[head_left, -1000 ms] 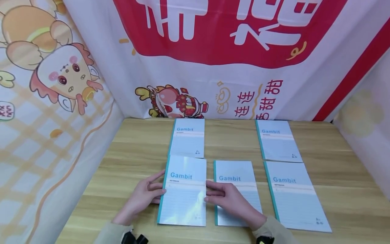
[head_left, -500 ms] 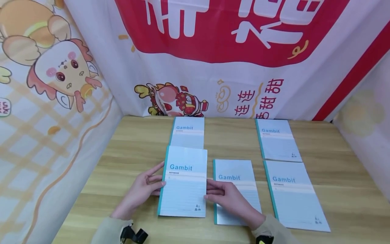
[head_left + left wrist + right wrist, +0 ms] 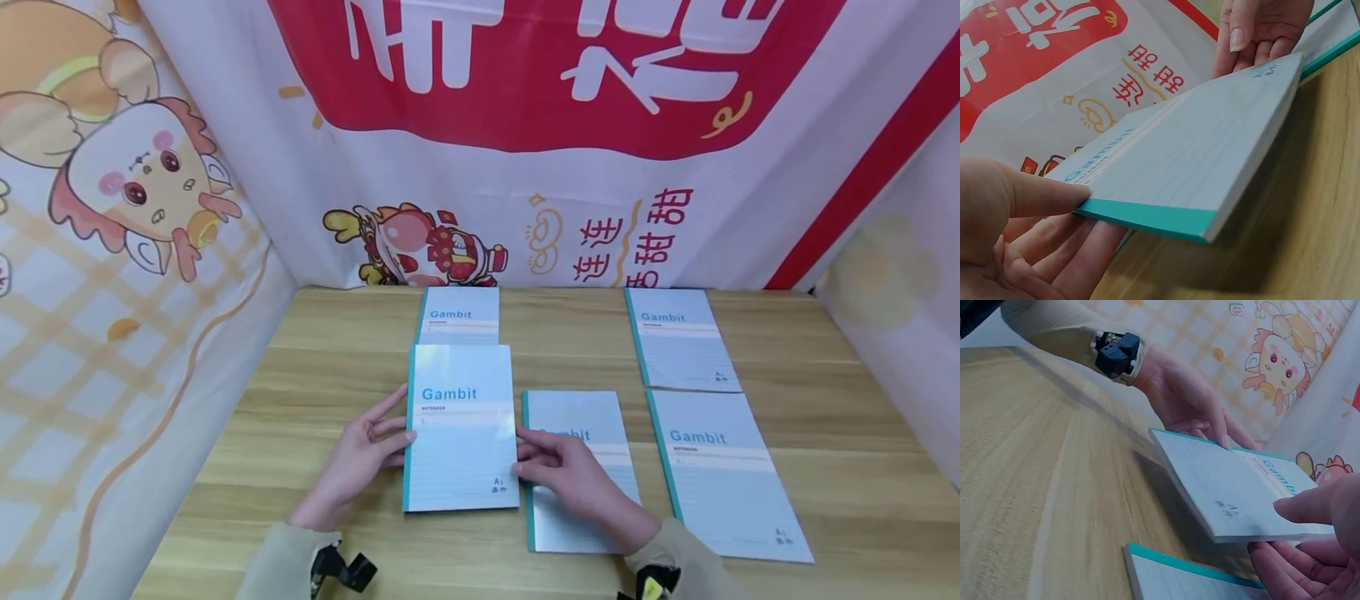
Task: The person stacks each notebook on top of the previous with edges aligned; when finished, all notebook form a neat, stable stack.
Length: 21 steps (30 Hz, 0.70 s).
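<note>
Both hands hold one pale blue "Gambit" notebook (image 3: 461,450) above the wooden table. My left hand (image 3: 360,454) pinches its teal spine edge, thumb on the cover and fingers beneath, as the left wrist view shows with the spine (image 3: 1154,219) close up. On the opposite edge my right hand (image 3: 570,475) grips it the same way, its thumb (image 3: 1310,506) on top. Under the right forearm and hand lies a second notebook (image 3: 585,533), partly covered. Behind the held notebook, another notebook (image 3: 461,317) lies flat with its lower part hidden.
Two more notebooks lie on the right side of the table, a rear one (image 3: 682,342) and a front one (image 3: 727,483) end to end. A printed cloth (image 3: 465,179) hangs at the table's (image 3: 315,350) back edge, and a patterned cloth (image 3: 135,400) covers the left side.
Both hands have raised the held notebook off the table and moved it away from me and slightly right. It now covers more of the rear notebook. The other notebooks have stayed put.
</note>
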Tool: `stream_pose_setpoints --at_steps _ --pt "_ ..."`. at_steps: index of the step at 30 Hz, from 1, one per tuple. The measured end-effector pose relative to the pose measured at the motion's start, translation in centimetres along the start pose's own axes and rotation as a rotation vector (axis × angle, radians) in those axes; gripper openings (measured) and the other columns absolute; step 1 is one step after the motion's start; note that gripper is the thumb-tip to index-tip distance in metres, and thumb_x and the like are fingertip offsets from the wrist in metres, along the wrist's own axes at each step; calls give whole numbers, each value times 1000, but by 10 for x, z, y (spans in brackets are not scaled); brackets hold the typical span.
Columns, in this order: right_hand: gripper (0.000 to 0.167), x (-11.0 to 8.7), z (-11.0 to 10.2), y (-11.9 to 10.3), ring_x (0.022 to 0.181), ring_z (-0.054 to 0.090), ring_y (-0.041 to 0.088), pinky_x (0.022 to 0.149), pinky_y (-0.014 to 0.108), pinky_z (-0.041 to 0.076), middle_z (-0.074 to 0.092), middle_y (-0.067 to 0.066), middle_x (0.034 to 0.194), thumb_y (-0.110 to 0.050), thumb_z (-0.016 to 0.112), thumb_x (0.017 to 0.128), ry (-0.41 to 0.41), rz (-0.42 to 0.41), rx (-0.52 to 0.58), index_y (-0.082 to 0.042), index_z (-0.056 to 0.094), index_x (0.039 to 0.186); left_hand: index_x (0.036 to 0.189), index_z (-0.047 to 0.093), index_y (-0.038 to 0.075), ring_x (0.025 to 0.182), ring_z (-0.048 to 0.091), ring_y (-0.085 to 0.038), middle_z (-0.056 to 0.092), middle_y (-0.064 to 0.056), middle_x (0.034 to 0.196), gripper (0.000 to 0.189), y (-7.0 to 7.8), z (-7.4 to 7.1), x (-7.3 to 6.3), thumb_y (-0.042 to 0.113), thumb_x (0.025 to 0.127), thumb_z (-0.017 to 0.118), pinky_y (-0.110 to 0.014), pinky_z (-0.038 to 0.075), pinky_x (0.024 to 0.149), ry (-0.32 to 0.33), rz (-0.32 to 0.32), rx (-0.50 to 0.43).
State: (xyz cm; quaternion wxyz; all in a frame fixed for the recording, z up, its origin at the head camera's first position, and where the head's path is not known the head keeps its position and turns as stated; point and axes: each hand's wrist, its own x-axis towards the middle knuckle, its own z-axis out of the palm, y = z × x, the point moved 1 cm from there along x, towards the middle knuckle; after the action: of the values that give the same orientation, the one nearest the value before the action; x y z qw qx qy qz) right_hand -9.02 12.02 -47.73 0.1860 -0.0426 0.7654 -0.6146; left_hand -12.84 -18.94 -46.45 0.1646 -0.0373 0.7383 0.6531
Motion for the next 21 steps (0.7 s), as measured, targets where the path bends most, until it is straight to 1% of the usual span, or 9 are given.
stream_pose_setpoints --at_steps 3,6,8,12,16,18,21 --pt "60 3 -4 0 95 69 18 85 29 56 68 6 109 -22 76 94 18 10 15 3 54 144 155 42 32 106 69 -26 67 -11 130 70 3 2 4 7 96 70 -38 60 82 17 3 1" --pt "57 6 -6 1 92 69 19 82 29 58 68 7 104 -18 76 94 22 5 34 6 55 141 155 42 32 107 69 -26 67 -11 129 70 6 4 8 8 97 70 -38 59 83 29 10 -1" --pt "55 9 -7 2 91 69 20 81 30 59 68 8 102 -14 75 94 23 -9 54 9 55 140 156 42 30 106 69 -26 67 -11 129 69 7 5 11 8 97 70 -38 59 83 33 8 2" --pt "50 17 -7 3 91 69 21 80 32 60 66 10 98 -6 73 94 48 -27 77 10 56 138 154 44 19 106 69 -26 68 -12 127 62 9 6 19 8 98 69 -38 59 83 42 -5 -6" --pt "47 25 -7 3 88 67 20 78 33 61 66 10 96 -5 73 93 80 -21 67 8 59 136 144 49 7 107 68 -27 66 -15 128 50 10 6 27 12 98 69 -37 59 85 59 -25 -4" --pt "47 29 -8 3 87 66 20 77 33 61 65 10 96 -5 74 93 90 -17 62 7 59 136 140 49 3 109 67 -27 65 -16 130 48 11 6 31 14 98 70 -36 59 86 72 -38 -3" --pt "47 34 -10 2 87 66 20 77 34 61 65 10 96 -4 75 92 106 -9 70 6 60 136 139 50 1 113 65 -26 63 -17 132 48 12 7 36 17 98 70 -35 58 88 88 -52 -18"
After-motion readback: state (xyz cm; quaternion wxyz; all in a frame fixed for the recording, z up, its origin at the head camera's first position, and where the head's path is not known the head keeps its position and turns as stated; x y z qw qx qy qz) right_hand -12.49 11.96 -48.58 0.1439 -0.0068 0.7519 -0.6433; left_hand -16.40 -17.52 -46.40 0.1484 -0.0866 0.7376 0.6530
